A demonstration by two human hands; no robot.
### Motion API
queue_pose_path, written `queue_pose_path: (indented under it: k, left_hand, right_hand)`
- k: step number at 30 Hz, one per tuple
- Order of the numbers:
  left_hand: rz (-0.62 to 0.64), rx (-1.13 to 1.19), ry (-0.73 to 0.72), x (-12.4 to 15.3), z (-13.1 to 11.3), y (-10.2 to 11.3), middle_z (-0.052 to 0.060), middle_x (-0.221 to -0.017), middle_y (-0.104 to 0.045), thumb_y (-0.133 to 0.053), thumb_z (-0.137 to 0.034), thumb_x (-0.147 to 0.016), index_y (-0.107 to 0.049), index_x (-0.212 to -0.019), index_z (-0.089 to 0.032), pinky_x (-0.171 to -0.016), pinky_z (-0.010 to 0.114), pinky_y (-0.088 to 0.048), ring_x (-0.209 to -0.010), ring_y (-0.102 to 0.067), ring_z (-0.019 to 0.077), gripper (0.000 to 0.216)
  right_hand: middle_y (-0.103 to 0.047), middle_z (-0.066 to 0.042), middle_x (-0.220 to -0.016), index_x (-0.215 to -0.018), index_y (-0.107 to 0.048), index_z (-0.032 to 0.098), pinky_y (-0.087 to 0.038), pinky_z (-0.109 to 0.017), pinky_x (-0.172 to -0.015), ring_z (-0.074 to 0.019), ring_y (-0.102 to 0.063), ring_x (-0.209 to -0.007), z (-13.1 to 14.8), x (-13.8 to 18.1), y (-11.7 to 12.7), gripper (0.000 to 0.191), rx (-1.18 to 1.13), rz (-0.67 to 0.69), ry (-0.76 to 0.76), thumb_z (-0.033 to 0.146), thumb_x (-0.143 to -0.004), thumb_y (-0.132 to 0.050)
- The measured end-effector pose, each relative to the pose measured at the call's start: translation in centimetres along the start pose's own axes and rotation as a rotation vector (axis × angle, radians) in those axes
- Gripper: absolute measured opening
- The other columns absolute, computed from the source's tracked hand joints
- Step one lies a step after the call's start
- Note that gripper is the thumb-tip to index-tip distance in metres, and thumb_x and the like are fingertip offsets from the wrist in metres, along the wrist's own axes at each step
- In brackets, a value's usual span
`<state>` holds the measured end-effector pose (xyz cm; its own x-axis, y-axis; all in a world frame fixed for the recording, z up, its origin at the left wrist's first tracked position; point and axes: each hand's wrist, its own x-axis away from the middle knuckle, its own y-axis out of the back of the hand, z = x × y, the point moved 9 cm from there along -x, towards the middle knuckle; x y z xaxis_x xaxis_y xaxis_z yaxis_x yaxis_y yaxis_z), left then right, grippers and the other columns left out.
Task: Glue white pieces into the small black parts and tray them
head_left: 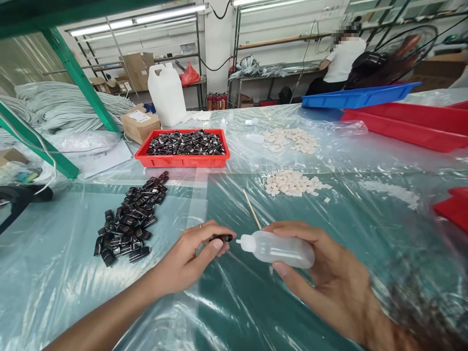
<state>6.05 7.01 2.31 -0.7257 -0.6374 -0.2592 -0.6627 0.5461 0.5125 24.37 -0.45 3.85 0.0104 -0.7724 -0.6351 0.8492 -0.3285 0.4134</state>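
My left hand [190, 258] pinches a small black part [221, 238] between thumb and fingers, just above the plastic-covered table. My right hand [325, 273] grips a small translucent squeeze bottle [278, 248] lying sideways. Its nozzle points left and nearly touches the black part. A thin wooden stick [252, 209] also sticks up from the right hand behind the bottle. A loose heap of the same black parts [129, 219] lies left of my left hand.
A red tray [183, 160] full of black parts sits farther back, with a white jug [167, 95] and a cardboard box [140, 123] behind it. Two piles of small white pieces [290, 183] lie at mid-table. Red trays [409, 124] and a blue tray [356, 97] stand right. A person sits far back.
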Motion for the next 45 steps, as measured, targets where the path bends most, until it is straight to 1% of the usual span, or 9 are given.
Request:
queue_pose_path:
  k: [4, 8, 14, 20, 26, 30, 35, 40, 45]
  left_hand:
    - [-0.14, 0.01, -0.013, 0.0, 0.6, 0.7, 0.002, -0.098, -0.071, -0.067, -0.031, -0.099, -0.066, -0.109, -0.024, -0.08, 0.029, -0.056, -0.09, -0.069, 0.0178, 0.012]
    - [-0.211, -0.096, -0.153, 0.3, -1.0, 1.0, 0.002, -0.094, -0.071, -0.067, -0.022, -0.098, -0.065, -0.103, -0.024, -0.081, 0.03, -0.056, -0.088, -0.069, 0.0175, 0.006]
    - [-0.221, -0.138, -0.209, 0.5, -2.0, 1.1, 0.002, -0.094, -0.069, -0.067, -0.014, -0.096, -0.063, -0.104, -0.024, -0.077, 0.03, -0.057, -0.087, -0.068, 0.0172, 0.013]
    - [-0.233, -0.186, -0.216, 0.7, -2.1, 1.1, 0.002, -0.097, -0.067, -0.067, -0.013, -0.096, -0.064, -0.104, -0.024, -0.078, 0.03, -0.057, -0.088, -0.067, 0.0169, 0.014]
    - [-0.217, -0.208, -0.229, 0.5, -2.4, 0.9, 0.002, -0.098, -0.066, -0.065, -0.012, -0.097, -0.064, -0.105, -0.023, -0.079, 0.028, -0.056, -0.089, -0.066, 0.0161, 0.013]
    - [-0.218, -0.222, -0.239, 0.6, -2.4, 0.8, 0.002, -0.097, -0.065, -0.066, -0.014, -0.098, -0.064, -0.105, -0.022, -0.078, 0.028, -0.055, -0.089, -0.066, 0.0152, 0.012]
    - [-0.206, -0.241, -0.24, 0.6, -2.6, 0.6, 0.001, -0.098, -0.065, -0.067, -0.014, -0.098, -0.063, -0.105, -0.022, -0.081, 0.029, -0.055, -0.089, -0.065, 0.0146, 0.011]
    - [-0.204, -0.254, -0.246, 0.7, -2.7, 0.6, 0.001, -0.097, -0.066, -0.068, -0.014, -0.097, -0.062, -0.105, -0.022, -0.082, 0.028, -0.056, -0.088, -0.066, 0.014, 0.013]
    - [-0.211, -0.262, -0.244, 0.8, -2.4, 0.7, 0.001, -0.096, -0.066, -0.07, -0.012, -0.094, -0.063, -0.105, -0.022, -0.084, 0.029, -0.056, -0.087, -0.066, 0.0139, 0.016]
  right_hand:
    - [-0.084, -0.005, -0.11, -0.126, -0.063, 0.033, -0.074, -0.025, -0.077, -0.0197, -0.086, -0.096, 0.4, 0.2, -0.1, 0.033, 0.089, 0.009, 0.073, 0.022, -0.095, -0.068]
    - [-0.084, -0.008, -0.109, -0.126, -0.064, 0.03, -0.075, -0.028, -0.079, -0.0209, -0.086, -0.096, 0.8, 0.4, -0.5, 0.033, 0.116, 0.01, 0.125, 0.019, -0.095, -0.068]
    - [-0.084, -0.008, -0.109, -0.127, -0.064, 0.03, -0.075, -0.03, -0.079, -0.0216, -0.086, -0.096, 2.2, 0.3, -0.5, 0.036, 0.185, 0.014, 0.229, 0.014, -0.095, -0.068]
    - [-0.085, -0.01, -0.113, -0.142, -0.064, 0.03, -0.077, -0.036, -0.083, -0.0241, -0.087, -0.098, 3.1, 0.8, -0.4, 0.05, 0.317, 0.042, 0.367, 0.015, -0.095, -0.07]
    - [-0.086, -0.012, -0.113, -0.133, -0.068, 0.024, -0.079, -0.037, -0.086, -0.0246, -0.087, -0.098, 3.6, 1.1, -0.5, 0.039, 0.455, 0.091, 0.44, 0.015, -0.095, -0.073]
    - [-0.085, -0.011, -0.116, -0.13, -0.072, 0.022, -0.079, -0.037, -0.089, -0.025, -0.086, -0.102, 3.8, 1.9, -0.4, 0.035, 0.501, 0.059, 0.482, 0.019, -0.095, -0.077]
    - [-0.081, -0.014, -0.127, -0.141, -0.071, 0.022, -0.079, -0.042, -0.096, -0.0275, -0.082, -0.114, 2.9, 3.3, -0.4, 0.049, 0.488, 0.095, 0.478, 0.021, -0.094, -0.081]
    - [-0.08, -0.012, -0.139, -0.155, -0.065, 0.029, -0.076, -0.048, -0.106, -0.0304, -0.08, -0.124, 2.3, 4.6, -0.5, 0.069, 0.54, 0.149, 0.477, 0.02, -0.09, -0.085]
    - [-0.077, -0.011, -0.149, -0.165, -0.056, 0.033, -0.076, -0.051, -0.106, -0.0336, -0.078, -0.131, 1.8, 5.1, -0.7, 0.082, 0.582, 0.18, 0.458, 0.026, -0.088, -0.085]
